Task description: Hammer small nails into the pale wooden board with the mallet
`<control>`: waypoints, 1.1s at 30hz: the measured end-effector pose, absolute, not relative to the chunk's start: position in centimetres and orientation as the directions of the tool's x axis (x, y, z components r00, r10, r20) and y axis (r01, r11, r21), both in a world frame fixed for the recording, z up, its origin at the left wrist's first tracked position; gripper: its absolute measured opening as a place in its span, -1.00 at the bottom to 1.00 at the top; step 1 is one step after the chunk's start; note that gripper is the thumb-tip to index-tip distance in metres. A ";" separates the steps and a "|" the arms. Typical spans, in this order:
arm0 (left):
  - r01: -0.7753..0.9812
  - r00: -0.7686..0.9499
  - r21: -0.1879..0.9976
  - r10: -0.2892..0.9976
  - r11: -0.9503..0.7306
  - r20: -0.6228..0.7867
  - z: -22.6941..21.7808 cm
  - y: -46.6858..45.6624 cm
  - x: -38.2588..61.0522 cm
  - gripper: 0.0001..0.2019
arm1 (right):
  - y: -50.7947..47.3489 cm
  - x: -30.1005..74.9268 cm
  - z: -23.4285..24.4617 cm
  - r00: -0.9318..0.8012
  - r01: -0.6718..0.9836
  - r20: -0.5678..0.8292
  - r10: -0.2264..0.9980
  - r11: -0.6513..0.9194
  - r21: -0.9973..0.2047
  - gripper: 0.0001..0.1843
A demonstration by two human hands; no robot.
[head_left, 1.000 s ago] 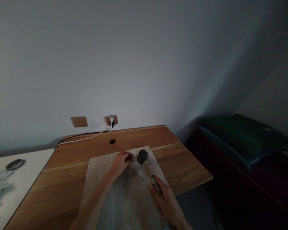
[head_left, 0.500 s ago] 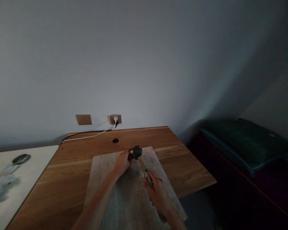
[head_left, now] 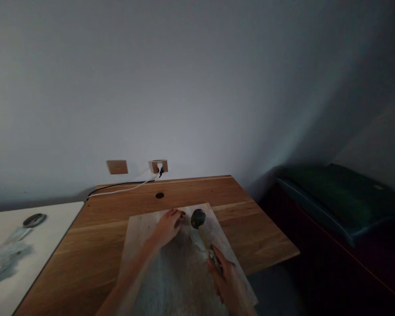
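The right hand (head_left: 226, 275) grips a dark-headed mallet (head_left: 198, 219) over a pale board (head_left: 177, 276) on a wooden table (head_left: 250, 224); the left hand (head_left: 167, 226) curls near the board's far edge, its hold unclear.

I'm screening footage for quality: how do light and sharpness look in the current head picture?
Head view: dim overall, with the wall far lighter than the lower-right corner; head view: the cushion sinks into shadow; head view: the right hand and its dark-headed tool look soft, and fine detail at the left hand's fingertips is unreadable.
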State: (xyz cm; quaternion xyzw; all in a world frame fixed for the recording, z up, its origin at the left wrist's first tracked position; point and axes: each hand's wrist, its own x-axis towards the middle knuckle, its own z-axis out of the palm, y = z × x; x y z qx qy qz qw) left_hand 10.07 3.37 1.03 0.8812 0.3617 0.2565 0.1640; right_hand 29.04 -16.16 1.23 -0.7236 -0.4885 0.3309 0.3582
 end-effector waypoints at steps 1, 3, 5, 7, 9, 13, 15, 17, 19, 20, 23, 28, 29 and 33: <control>0.547 0.681 0.372 0.657 -0.750 0.323 1.3 2.9 9.3 -0.61 | -16.5 29.5 0.8 0.297 0.463 -0.162 0.941 -0.290 -0.838 -0.26; 0.510 0.793 0.193 0.545 -0.838 0.272 1.8 1.9 7.9 -0.66 | -17.1 30.2 0.1 0.279 0.463 -0.201 0.939 -0.315 -0.829 -0.23; 0.464 0.849 0.067 0.465 -0.883 0.251 2.2 0.8 6.8 -0.70 | -17.3 30.5 -0.1 0.272 0.470 -0.200 0.941 -0.311 -0.826 -0.21; 0.423 0.875 -0.025 0.402 -0.906 0.268 2.2 -0.1 6.0 -0.71 | -17.3 30.6 -0.1 0.263 0.461 -0.200 0.944 -0.305 -0.833 -0.20; 0.394 0.889 -0.087 0.356 -0.915 0.289 2.1 -0.7 5.6 -0.70 | -17.2 30.4 0.1 0.258 0.444 -0.204 0.944 -0.303 -0.843 -0.19; 0.404 0.887 -0.063 0.373 -0.913 0.272 2.1 -0.7 5.5 -0.74 | -17.0 30.3 0.1 0.250 0.414 -0.227 0.941 -0.316 -0.854 -0.15; 0.470 0.841 0.059 0.466 -0.881 0.275 2.1 0.0 5.9 -0.76 | -17.0 30.3 -0.1 0.244 0.400 -0.227 0.943 -0.311 -0.862 -0.15; 0.566 0.720 0.257 0.622 -0.783 0.308 2.1 1.1 6.6 -0.77 | -17.1 30.4 -0.2 0.250 0.383 -0.217 0.944 -0.302 -0.873 -0.14; 0.624 0.534 0.474 0.782 -0.621 0.321 1.9 2.3 7.6 -0.78 | -17.2 30.4 -0.2 0.254 0.369 -0.213 0.943 -0.299 -0.880 -0.15; 0.625 0.455 0.557 0.835 -0.547 0.310 1.7 2.8 8.0 -0.79 | -17.2 30.4 -0.2 0.256 0.367 -0.217 0.942 -0.302 -0.880 -0.15; 0.596 0.386 0.652 0.879 -0.469 0.279 1.0 3.8 8.9 -0.83 | -17.3 30.2 0.2 0.255 0.368 -0.231 0.939 -0.315 -0.875 -0.19; 0.605 0.421 0.618 0.860 -0.502 0.287 0.5 3.7 8.7 -0.84 | -17.2 29.9 1.2 0.264 0.354 -0.211 0.941 -0.298 -0.886 -0.24; 0.606 0.424 0.613 0.858 -0.507 0.290 0.5 3.7 8.7 -0.83 | -17.2 29.9 1.4 0.261 0.352 -0.207 0.943 -0.293 -0.889 -0.23; 0.605 0.458 0.578 0.834 -0.547 0.309 0.7 3.3 8.8 -0.85 | -17.2 30.0 1.2 0.265 0.360 -0.218 0.939 -0.306 -0.881 -0.22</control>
